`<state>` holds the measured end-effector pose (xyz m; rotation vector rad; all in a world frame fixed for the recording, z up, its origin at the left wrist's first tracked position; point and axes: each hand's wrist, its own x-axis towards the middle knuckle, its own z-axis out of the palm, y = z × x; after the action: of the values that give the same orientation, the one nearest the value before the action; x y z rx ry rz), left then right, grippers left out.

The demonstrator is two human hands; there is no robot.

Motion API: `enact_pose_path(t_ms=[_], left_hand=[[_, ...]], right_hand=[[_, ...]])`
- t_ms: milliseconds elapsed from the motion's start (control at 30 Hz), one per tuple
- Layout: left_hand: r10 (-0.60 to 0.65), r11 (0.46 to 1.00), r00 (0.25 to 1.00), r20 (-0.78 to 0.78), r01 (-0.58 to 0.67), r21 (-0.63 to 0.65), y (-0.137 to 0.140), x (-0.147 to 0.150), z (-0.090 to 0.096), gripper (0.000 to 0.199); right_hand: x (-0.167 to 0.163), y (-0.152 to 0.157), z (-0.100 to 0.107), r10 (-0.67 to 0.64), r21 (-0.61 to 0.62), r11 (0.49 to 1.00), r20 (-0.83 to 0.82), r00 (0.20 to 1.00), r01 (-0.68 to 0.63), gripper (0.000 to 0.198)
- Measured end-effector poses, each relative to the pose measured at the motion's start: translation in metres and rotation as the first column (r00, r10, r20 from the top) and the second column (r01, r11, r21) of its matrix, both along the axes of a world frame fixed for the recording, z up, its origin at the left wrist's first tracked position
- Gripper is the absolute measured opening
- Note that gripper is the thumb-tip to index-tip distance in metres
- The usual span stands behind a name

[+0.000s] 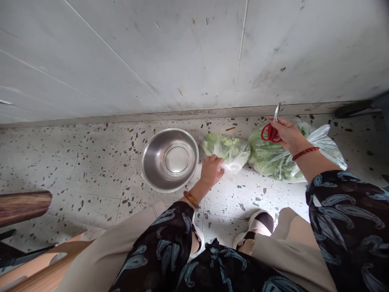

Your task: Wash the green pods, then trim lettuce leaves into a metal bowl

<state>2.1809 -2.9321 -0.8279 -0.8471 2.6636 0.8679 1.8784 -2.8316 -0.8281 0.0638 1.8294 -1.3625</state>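
Note:
My left hand (212, 170) grips the near edge of a clear plastic bag (227, 150) with leafy green vegetables in it. My right hand (287, 132) is closed on a pair of scissors (271, 132) with red handles, its silver blades pointing up toward the wall. The scissors are above a larger plastic bag of greens (275, 160), whose loose clear end spreads to the right under my right forearm. Left of the smaller bag sits a round stainless steel basin (170, 160) with nothing in it. My left fingertips are partly hidden by the plastic.
A grey tiled wall (182, 52) rises behind the speckled floor (100, 162). A dark object (354, 108) lies at the wall's foot on the right. Wooden furniture parts (26, 207) stand at the lower left. My feet (258, 225) are just in front of the bags.

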Motion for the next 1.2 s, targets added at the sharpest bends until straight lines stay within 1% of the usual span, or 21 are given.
enact_pose_path(t_ms=[67,133,200,267,333,367,433,467,533,600,633,700,800,833,867,900,933,1000,1067,1133,1200], left_hand=[[0.190,0.980,0.974,-0.120,-0.181,0.085,-0.019,-0.014,0.011,0.028],[0.348,0.929,0.912,-0.216,-0.304,0.211,-0.038,-0.027,0.020,0.026],[0.485,0.849,0.834,-0.262,-0.377,0.370,-0.053,-0.039,0.029,0.024],[0.592,0.760,0.761,-0.267,-0.416,0.499,-0.064,-0.051,0.037,0.021],[0.649,0.693,0.719,-0.249,-0.423,0.584,-0.070,-0.063,0.046,0.019],[0.656,0.670,0.720,-0.229,-0.415,0.615,-0.071,-0.067,0.050,0.019],[0.628,0.646,0.759,-0.174,-0.384,0.660,-0.070,-0.074,0.055,0.020],[0.599,0.650,0.786,-0.150,-0.368,0.665,-0.069,-0.076,0.056,0.021],[0.542,0.679,0.830,-0.129,-0.342,0.650,-0.064,-0.077,0.055,0.021],[0.518,0.703,0.845,-0.135,-0.331,0.629,-0.059,-0.076,0.050,0.019],[0.520,0.705,0.843,-0.137,-0.333,0.626,-0.056,-0.075,0.047,0.018],[0.539,0.689,0.832,-0.131,-0.347,0.636,-0.053,-0.075,0.040,0.017],[0.590,0.652,0.798,-0.119,-0.385,0.652,-0.051,-0.077,0.032,0.018],[0.605,0.650,0.786,-0.123,-0.399,0.647,-0.051,-0.078,0.030,0.020],[0.613,0.663,0.778,-0.138,-0.411,0.626,-0.052,-0.079,0.028,0.022],[0.612,0.694,0.773,-0.165,-0.425,0.581,-0.052,-0.081,0.028,0.024],[0.600,0.740,0.774,-0.203,-0.439,0.510,-0.053,-0.083,0.027,0.027],[0.531,0.840,0.796,-0.291,-0.448,0.307,-0.053,-0.086,0.029,0.031],[0.409,0.911,0.846,-0.341,-0.399,0.103,-0.054,-0.091,0.032,0.028],[0.271,0.956,0.903,-0.334,-0.293,-0.018,-0.055,-0.095,0.037,0.020],[0.185,0.971,0.926,-0.329,-0.223,-0.081,-0.055,-0.098,0.040,0.019]], right_hand=[[0.000,0.002,0.004,0.002,0.004,1.000,-0.018,1.000,-0.002,0.021],[0.000,0.002,0.010,0.003,-0.022,1.000,-0.023,1.000,-0.003,0.021],[0.000,0.000,0.017,0.003,-0.053,0.999,-0.031,1.000,-0.004,0.023],[0.002,-0.006,0.023,0.032,-0.068,0.997,-0.050,0.998,-0.035,0.026],[0.006,-0.013,0.029,0.111,-0.087,0.989,-0.100,0.989,-0.120,0.030],[0.009,-0.018,0.031,0.164,-0.107,0.978,-0.132,0.978,-0.179,0.032],[0.019,-0.027,0.033,0.265,-0.166,0.940,-0.192,0.945,-0.297,0.034],[0.026,-0.031,0.033,0.306,-0.196,0.917,-0.210,0.928,-0.347,0.034],[0.039,-0.038,0.032,0.386,-0.235,0.870,-0.220,0.896,-0.433,0.031],[0.052,-0.043,0.028,0.491,-0.241,0.807,-0.232,0.840,-0.539,0.030],[0.056,-0.045,0.026,0.539,-0.232,0.773,-0.249,0.805,-0.590,0.030],[0.062,-0.046,0.022,0.599,-0.207,0.722,-0.290,0.747,-0.660,0.030],[0.067,-0.047,0.017,0.612,-0.212,0.699,-0.316,0.725,-0.683,0.037],[0.068,-0.047,0.015,0.614,-0.211,0.693,-0.327,0.718,-0.689,0.041],[0.070,-0.048,0.013,0.611,-0.200,0.693,-0.347,0.712,-0.692,0.044],[0.072,-0.048,0.010,0.598,-0.177,0.703,-0.375,0.708,-0.688,0.044],[0.074,-0.049,0.007,0.579,-0.144,0.723,-0.408,0.706,-0.676,0.042],[0.079,-0.052,0.002,0.521,-0.081,0.782,-0.460,0.719,-0.618,0.036],[0.082,-0.055,-0.001,0.469,-0.055,0.830,-0.470,0.748,-0.555,0.035],[0.082,-0.057,-0.002,0.438,-0.057,0.855,-0.451,0.777,-0.515,0.038],[0.080,-0.058,0.001,0.424,-0.058,0.869,-0.427,0.799,-0.492,0.040]])
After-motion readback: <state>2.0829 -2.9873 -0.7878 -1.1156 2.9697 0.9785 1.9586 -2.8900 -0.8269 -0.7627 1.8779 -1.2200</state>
